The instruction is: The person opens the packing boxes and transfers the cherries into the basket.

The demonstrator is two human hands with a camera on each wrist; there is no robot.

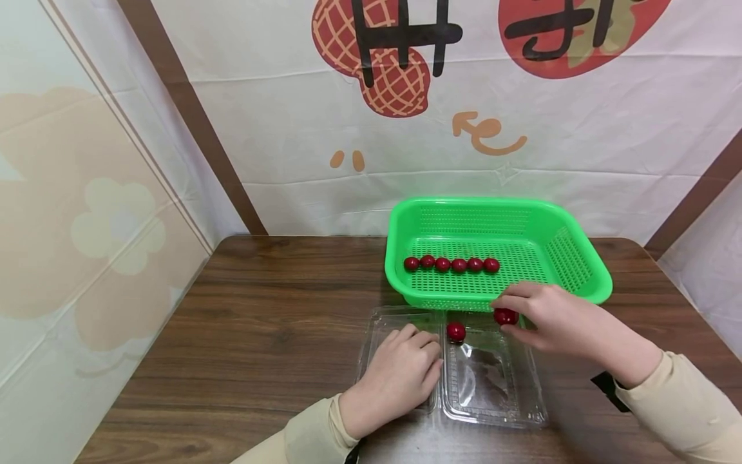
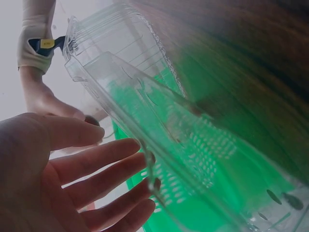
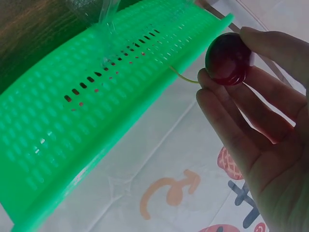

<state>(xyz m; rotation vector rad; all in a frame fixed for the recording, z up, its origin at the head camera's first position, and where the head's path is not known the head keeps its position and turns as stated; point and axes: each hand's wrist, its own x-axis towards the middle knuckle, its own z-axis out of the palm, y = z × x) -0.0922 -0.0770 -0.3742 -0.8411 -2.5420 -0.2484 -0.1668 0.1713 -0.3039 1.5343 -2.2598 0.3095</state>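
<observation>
My right hand (image 1: 547, 317) pinches a dark red cherry (image 3: 229, 59) between thumb and fingers, above the right half of a clear plastic clamshell box (image 1: 487, 412). A thin green stem (image 3: 183, 77) shows beside the cherry in the right wrist view. One more cherry (image 1: 456, 332) lies in that half, near its upper left corner. My left hand (image 1: 400, 370) rests over the box's other half. In the left wrist view its loosely bent fingers (image 2: 108, 157) touch the clear plastic edge, and nothing is gripped. Part of the box lies hidden beneath this hand.
Just behind the box stands a green perforated basket (image 1: 597, 283). Inside it several cherries (image 1: 459, 265) form a row. The brown wooden table (image 1: 261, 335) stretches to the left, and a printed cloth (image 1: 290, 129) hangs behind the table.
</observation>
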